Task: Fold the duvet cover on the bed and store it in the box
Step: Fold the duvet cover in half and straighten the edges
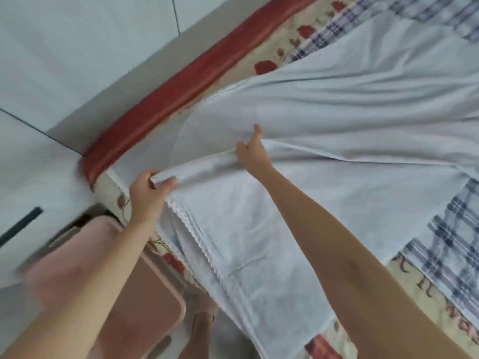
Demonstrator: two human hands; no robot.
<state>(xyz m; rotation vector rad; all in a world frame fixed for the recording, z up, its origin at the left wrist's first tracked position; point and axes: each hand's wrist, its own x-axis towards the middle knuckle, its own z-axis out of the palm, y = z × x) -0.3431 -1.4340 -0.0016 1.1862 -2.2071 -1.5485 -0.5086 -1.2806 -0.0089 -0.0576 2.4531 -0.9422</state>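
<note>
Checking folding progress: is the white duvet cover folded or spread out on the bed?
Mostly spread: the duvet cover lies wide across the bed; the left hand and right hand pinch one raised edge.

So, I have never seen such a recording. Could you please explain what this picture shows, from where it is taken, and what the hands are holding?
There is no machine here: a person works with two bare hands. The single picture comes from a camera worn on the head. It looks down along the arms, so the view is tilted. A pale duvet cover, with checked parts showing, lies spread on the bed. The left hand and the right hand both grip one raised edge of it. A pink box, blurred, stands on the floor beside the bed.
</note>
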